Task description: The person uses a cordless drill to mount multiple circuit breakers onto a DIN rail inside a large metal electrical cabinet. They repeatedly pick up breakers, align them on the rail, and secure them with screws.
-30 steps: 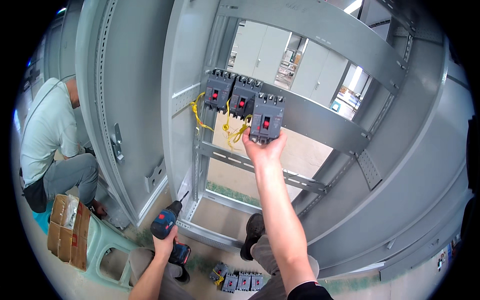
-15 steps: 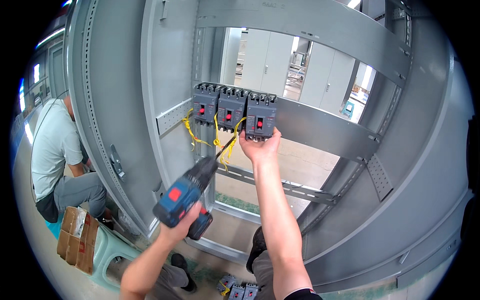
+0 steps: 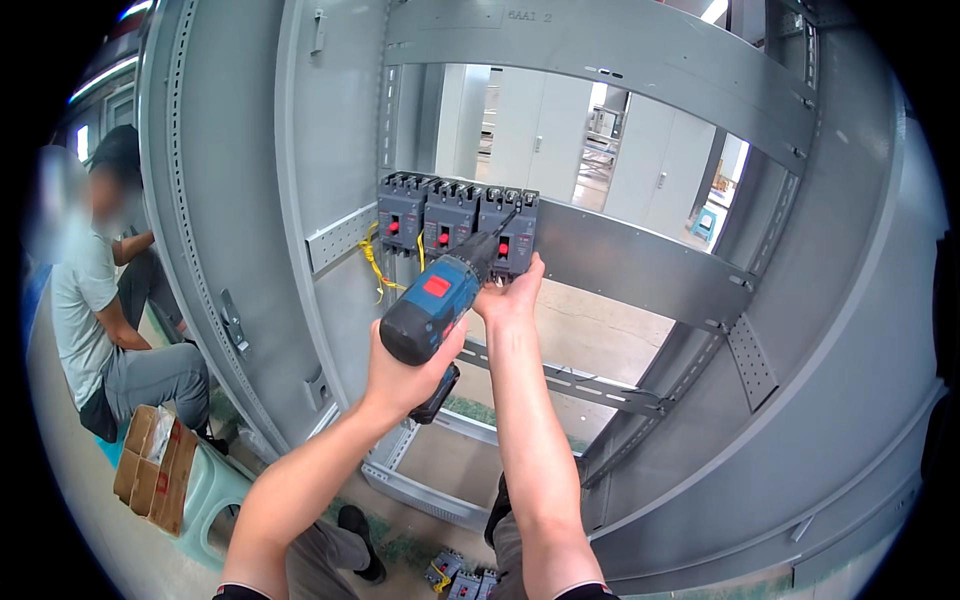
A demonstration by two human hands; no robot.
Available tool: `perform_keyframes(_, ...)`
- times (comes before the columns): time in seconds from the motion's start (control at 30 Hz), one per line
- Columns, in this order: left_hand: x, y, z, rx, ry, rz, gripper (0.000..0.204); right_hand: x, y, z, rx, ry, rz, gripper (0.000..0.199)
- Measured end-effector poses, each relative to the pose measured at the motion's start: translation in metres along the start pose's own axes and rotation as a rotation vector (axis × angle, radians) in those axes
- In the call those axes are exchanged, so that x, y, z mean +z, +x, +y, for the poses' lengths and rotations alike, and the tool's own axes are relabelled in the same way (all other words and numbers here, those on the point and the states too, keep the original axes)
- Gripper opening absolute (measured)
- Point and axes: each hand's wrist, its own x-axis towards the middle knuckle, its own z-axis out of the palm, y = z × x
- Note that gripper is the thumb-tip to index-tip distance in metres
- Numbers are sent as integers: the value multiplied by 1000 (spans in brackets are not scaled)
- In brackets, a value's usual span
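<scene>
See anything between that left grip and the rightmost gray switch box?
Yes: the blue drill in the left grip comes between, its bit passing before the upper part of the rightmost switch box. Nothing visible separates the right grip from that box's lower edge.

At the far left a co-worker [image 3: 98,350] sits low with knees bent, in a light shirt [image 3: 82,300] and grey trousers [image 3: 160,378]; a tall grey metal panel [image 3: 235,170] with a latch [image 3: 232,322] rises just to the right. In front, a brown cardboard box [image 3: 165,495] sits at the left end of a pale green plastic stool [image 3: 208,492] — clear plastic [image 3: 161,436] shows at its open top; beyond the openings stand pale cabinets [image 3: 538,120] with closed doors, and racks [image 3: 600,135] fill a gap between them; farther right a small blue stool [image 3: 704,222] rests on the floor; a bright strip light [image 3: 714,11] glows above — partly cut off; nearer, green patches [image 3: 472,409] mark the floor [image 3: 600,312].
</scene>
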Motion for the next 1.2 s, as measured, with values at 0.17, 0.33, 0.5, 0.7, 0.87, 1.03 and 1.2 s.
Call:
perform_keyframes(0.17,0,3,-3,32,48,-1,15,2,0,1,8,14,-9,57)
perform_keyframes(0.33,9,5,-1,111,84,13,15,-2,4,-4,-1,18,-39,56)
perform_keyframes(0.5,1,3,-4,118,207,-95,12,9,-18,0,44,20,-122,54)
perform_keyframes(0.7,3,2,5,140,270,-80,11,16,-28,0,-58,-14,31,49)
perform_keyframes(0.87,2,-4,-1,123,258,-68,13,-6,-18,-1,-92,-6,82,47)
perform_keyframes(1.03,6,-8,-9,202,232,-49,13,-22,-9,-4,-97,-48,-33,52)
perform_keyframes(1.2,12,-8,-14,186,176,-47,12,-32,0,-13,-108,-49,-63,50)
